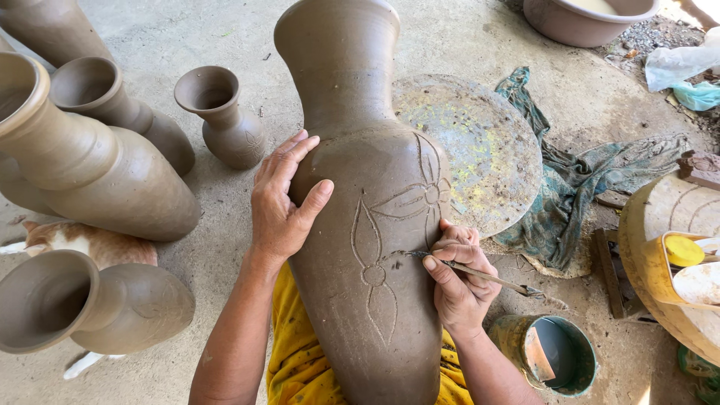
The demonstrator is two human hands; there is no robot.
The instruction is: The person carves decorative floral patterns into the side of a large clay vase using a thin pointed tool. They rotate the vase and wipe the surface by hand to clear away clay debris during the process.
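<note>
A tall unfired brown clay vase (360,172) rests across my lap, its mouth pointing away from me. Leaf and flower outlines are cut into its belly. My left hand (283,199) lies flat on the vase's left shoulder, fingers spread over the clay. My right hand (457,277) grips a thin carving tool (480,275) like a pen. The tool's tip touches the clay at a carved line near the middle of the pattern.
Several raw clay vases (97,172) stand and lie at the left, with a cat (75,240) among them. A round board (480,142) and a green rag (570,187) lie at the right. A small bucket (555,352), a yellow container (675,270) and a basin (585,19) are nearby.
</note>
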